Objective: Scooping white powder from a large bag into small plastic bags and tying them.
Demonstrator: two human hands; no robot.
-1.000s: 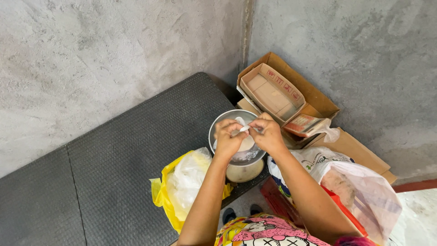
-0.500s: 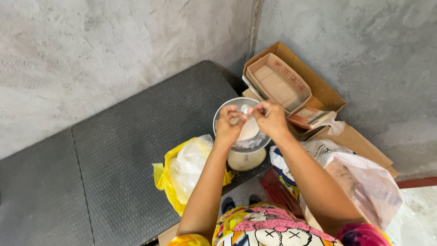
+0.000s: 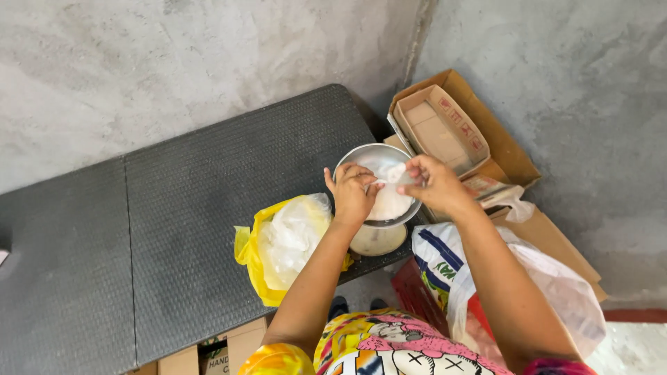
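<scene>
Both hands, left (image 3: 353,196) and right (image 3: 438,184), pinch small clear bag (image 3: 389,198) over metal bowl (image 3: 379,184), worktop's right edge; keep mouth level.

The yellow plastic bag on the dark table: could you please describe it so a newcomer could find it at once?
Start at the dark ribbed table against the concrete wall. Near its front edge, beside the left hand and the metal bowl, lies the yellow plastic bag. It alone is yellow, with a white bag inside.

brown cardboard boxes (image 3: 445,128) in corner, yellow bag (image 3: 281,243) on bench
</scene>
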